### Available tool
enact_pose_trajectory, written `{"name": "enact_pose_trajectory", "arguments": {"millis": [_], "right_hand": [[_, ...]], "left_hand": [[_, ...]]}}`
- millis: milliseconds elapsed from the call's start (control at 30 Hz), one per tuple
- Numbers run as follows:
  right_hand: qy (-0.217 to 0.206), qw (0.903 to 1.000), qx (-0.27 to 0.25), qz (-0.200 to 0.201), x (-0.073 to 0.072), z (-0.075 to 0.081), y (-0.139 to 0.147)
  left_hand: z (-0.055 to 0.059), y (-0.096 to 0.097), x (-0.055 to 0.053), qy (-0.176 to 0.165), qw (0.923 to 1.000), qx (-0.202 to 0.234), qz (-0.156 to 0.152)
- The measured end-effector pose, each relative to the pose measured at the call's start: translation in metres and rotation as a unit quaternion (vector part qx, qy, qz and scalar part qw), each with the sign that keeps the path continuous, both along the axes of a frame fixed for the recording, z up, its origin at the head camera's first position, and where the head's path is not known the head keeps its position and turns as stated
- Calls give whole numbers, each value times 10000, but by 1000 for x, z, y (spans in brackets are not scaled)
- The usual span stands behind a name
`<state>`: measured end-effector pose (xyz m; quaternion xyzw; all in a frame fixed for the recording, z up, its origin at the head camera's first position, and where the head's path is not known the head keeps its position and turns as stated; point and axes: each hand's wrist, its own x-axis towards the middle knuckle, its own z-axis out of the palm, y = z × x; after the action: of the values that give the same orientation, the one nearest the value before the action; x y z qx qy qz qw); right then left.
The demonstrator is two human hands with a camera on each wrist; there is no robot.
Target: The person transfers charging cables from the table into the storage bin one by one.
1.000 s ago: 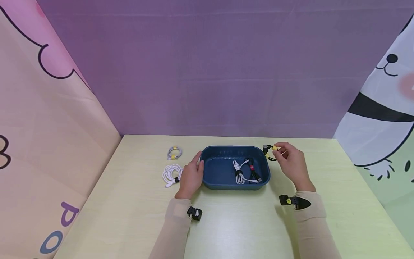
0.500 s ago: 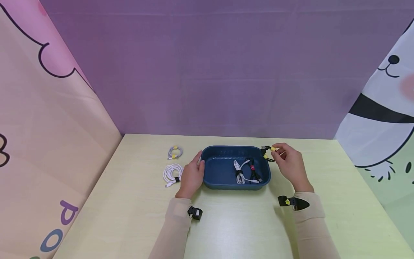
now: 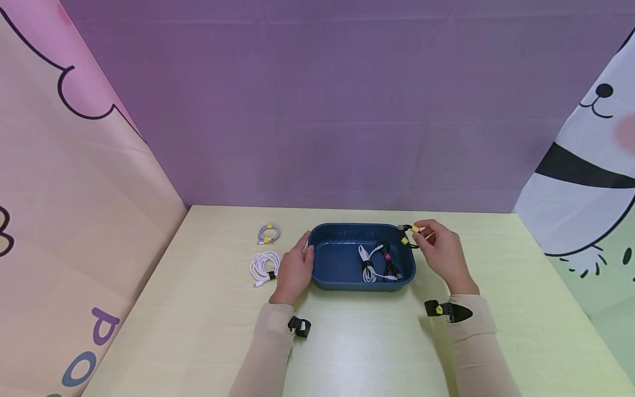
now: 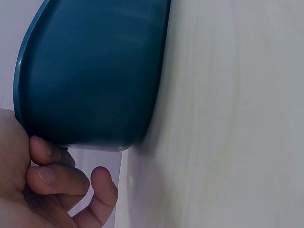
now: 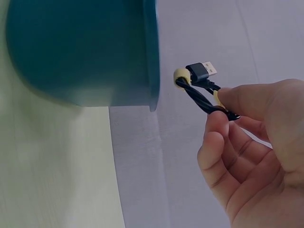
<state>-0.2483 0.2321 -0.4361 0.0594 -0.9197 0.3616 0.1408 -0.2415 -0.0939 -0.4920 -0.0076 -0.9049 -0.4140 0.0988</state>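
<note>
A dark blue rectangular bin (image 3: 342, 285) stands on the table. My left hand (image 3: 294, 275) grips its left end at the rim; in the left wrist view its curled fingers (image 4: 59, 179) lie against the outside of the end wall. My right hand (image 3: 444, 253) pinches a short coiled black USB cable (image 5: 197, 97) with yellow ties between thumb and fingertips. In the head view this cable overlaps the bin's right rim, its metal plug pointing left. Inside the bin, toward the right, lie a white cable (image 3: 366, 264) with a black tie and a black cable (image 3: 389, 262) with a red tag.
Left of the bin, a small grey cable coil (image 3: 268, 234) with yellow ties lies behind a larger white cable coil (image 3: 263, 266), partly hidden by the left hand. A purple cloth (image 3: 317, 110) hangs behind the pale table (image 3: 367, 342), with printed panels at both sides.
My right hand has moved slightly left with the black cable, bringing its plug over the bin's right rim. The left hand and the bin have stayed put.
</note>
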Motion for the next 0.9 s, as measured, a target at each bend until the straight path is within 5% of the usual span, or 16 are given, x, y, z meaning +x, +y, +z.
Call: {"name": "enact_pose_trajectory", "arguments": {"millis": [900], "right_hand": [[-26,9995,146,281,2,-2,-10]], "left_hand": [[3,1,1,-77,9999,-7,70]]}}
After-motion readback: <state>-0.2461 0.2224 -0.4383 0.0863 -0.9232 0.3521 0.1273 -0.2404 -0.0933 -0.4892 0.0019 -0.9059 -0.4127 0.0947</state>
